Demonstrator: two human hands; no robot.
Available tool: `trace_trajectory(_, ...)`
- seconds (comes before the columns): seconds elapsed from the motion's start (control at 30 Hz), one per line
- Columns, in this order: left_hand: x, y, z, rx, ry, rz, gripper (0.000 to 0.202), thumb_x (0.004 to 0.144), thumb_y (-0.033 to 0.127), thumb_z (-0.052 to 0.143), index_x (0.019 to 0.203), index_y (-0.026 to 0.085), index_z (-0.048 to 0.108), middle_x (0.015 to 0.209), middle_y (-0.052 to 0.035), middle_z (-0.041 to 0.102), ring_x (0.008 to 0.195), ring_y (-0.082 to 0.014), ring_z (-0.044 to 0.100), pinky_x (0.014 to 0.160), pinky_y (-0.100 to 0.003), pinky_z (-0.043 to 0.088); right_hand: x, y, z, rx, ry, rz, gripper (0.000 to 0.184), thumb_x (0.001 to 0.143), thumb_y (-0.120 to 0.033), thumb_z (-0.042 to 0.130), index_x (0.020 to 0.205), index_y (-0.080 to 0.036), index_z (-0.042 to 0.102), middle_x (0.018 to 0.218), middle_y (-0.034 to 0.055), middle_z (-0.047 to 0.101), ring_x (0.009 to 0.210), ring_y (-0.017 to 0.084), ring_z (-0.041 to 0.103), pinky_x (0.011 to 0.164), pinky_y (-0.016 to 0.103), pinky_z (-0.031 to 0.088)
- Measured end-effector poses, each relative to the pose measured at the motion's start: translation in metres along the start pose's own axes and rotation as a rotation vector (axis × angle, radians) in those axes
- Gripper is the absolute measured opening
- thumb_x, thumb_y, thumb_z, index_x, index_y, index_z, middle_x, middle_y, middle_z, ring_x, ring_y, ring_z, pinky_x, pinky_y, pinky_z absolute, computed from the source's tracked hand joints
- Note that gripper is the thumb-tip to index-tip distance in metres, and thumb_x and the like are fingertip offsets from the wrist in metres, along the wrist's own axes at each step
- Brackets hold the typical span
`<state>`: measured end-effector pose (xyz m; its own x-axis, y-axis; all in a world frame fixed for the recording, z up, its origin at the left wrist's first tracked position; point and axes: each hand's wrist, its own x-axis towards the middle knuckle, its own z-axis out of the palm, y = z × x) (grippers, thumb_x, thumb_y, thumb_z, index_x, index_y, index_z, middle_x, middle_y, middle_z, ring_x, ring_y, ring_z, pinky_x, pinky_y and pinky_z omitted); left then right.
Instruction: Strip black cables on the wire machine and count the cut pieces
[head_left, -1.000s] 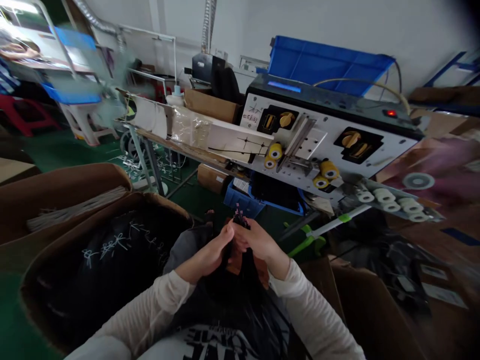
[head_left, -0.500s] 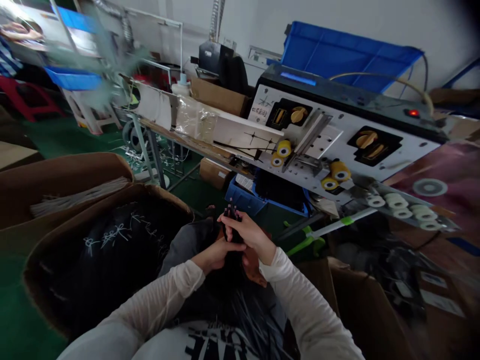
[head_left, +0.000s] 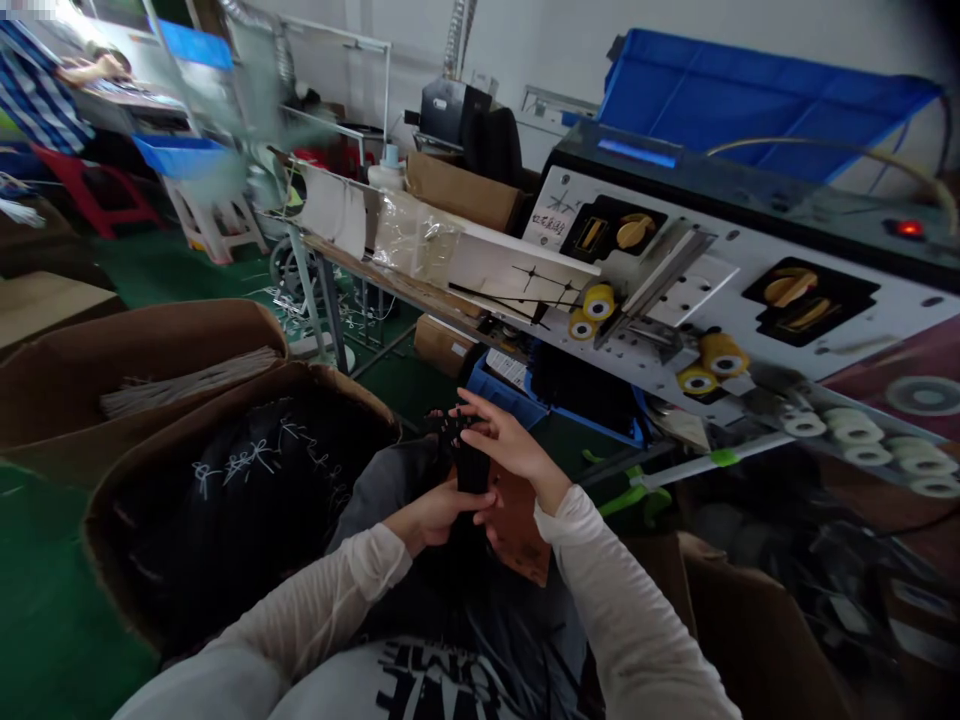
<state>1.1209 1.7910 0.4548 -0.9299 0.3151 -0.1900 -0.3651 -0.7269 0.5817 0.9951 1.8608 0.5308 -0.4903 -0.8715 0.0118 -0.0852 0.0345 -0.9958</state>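
Observation:
My left hand (head_left: 441, 512) is wrapped round a bundle of thin black cables (head_left: 472, 470) above my lap, thumb across its front. The bundle stands upright, its small pinkish ends showing at the top. My right hand (head_left: 511, 446) is beside those ends with its fingers stretched and apart; whether the fingertips touch them I cannot tell. Behind the right hand lies an orange-brown flat piece (head_left: 525, 520). More dark strands (head_left: 517, 630) trail down over my lap, and their lower ends are hard to make out.
To the left, a cardboard box (head_left: 124, 500) holds black cables with white ties. A machine with yellow rollers (head_left: 598, 302) stands on the bench ahead, white rolls (head_left: 855, 425) at its right. Blue bins (head_left: 495, 385) sit underneath. Far left, a person in a checked sleeve (head_left: 37, 80) works.
My right hand has loosened from around the bundle's upper end, and its fingers have spread. My left hand keeps its hold. The view has turned slightly left.

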Motion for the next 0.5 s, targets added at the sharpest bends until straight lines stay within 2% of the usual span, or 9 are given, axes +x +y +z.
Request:
trace_trajectory(0.1, 0.002, 0.000, -0.001, 0.002, -0.033, 0.018, 0.027, 0.074, 0.032, 0.071, 0.087, 0.011, 0.062, 0.052, 0.0046, 0.044, 0.056, -0.0156, 0.059, 0.071, -0.039, 0.052, 0.006, 0.002, 0.000, -0.060, -0.042, -0.019, 0.059, 0.075, -0.022, 0.066, 0.131, -0.029, 0.050, 0.114, 0.0035, 0.063, 0.071, 0.011, 0.065, 0.074, 0.030, 0.054)
trace_trajectory(0.17, 0.002, -0.002, -0.002, 0.010, -0.024, 0.030, 0.029, 0.073, 0.034, 0.071, 0.087, 0.011, 0.061, 0.052, 0.0046, 0.044, 0.058, -0.0161, 0.060, 0.073, -0.039, 0.052, 0.008, 0.004, 0.001, -0.125, -0.072, -0.043, 0.052, 0.076, -0.022, 0.065, 0.127, -0.027, 0.055, 0.112, 0.0035, 0.064, 0.076, 0.013, 0.065, 0.078, 0.032, 0.053)
trace_trajectory(0.27, 0.002, -0.005, -0.006, 0.008, -0.004, 0.059, 0.030, 0.074, 0.037, 0.071, 0.085, 0.011, 0.060, 0.048, 0.0059, 0.041, 0.053, -0.0144, 0.056, 0.068, -0.037, 0.052, 0.012, 0.009, 0.002, -0.202, -0.116, -0.083, 0.039, 0.075, -0.023, 0.066, 0.114, -0.024, 0.064, 0.111, 0.0048, 0.065, 0.093, 0.018, 0.064, 0.085, 0.033, 0.051)
trace_trajectory(0.33, 0.000, -0.005, -0.008, -0.009, 0.004, 0.102, 0.028, 0.077, 0.039, 0.067, 0.083, 0.012, 0.059, 0.047, 0.0080, 0.036, 0.045, -0.0090, 0.047, 0.062, -0.033, 0.051, 0.016, 0.011, 0.002, -0.159, -0.081, -0.098, 0.041, 0.074, -0.026, 0.068, 0.114, -0.025, 0.063, 0.117, 0.0055, 0.063, 0.098, 0.019, 0.062, 0.084, 0.033, 0.051)
trace_trajectory(0.4, -0.003, -0.003, -0.009, -0.035, 0.019, 0.173, 0.025, 0.082, 0.037, 0.062, 0.082, 0.013, 0.058, 0.047, 0.0097, 0.030, 0.040, -0.0042, 0.033, 0.056, -0.028, 0.049, 0.025, 0.011, 0.000, 0.003, 0.080, -0.119, 0.046, 0.074, -0.031, 0.069, 0.119, -0.028, 0.058, 0.121, 0.0057, 0.059, 0.095, 0.018, 0.063, 0.079, 0.032, 0.053)
trace_trajectory(0.5, -0.012, 0.003, -0.011, -0.061, 0.052, 0.264, 0.021, 0.086, 0.033, 0.057, 0.083, 0.013, 0.058, 0.048, 0.0104, 0.024, 0.040, -0.0028, 0.023, 0.051, -0.023, 0.045, 0.044, 0.003, -0.010, 0.351, 0.462, -0.191, 0.041, 0.074, -0.037, 0.068, 0.113, -0.028, 0.057, 0.120, 0.0039, 0.058, 0.090, 0.015, 0.064, 0.074, 0.029, 0.054)
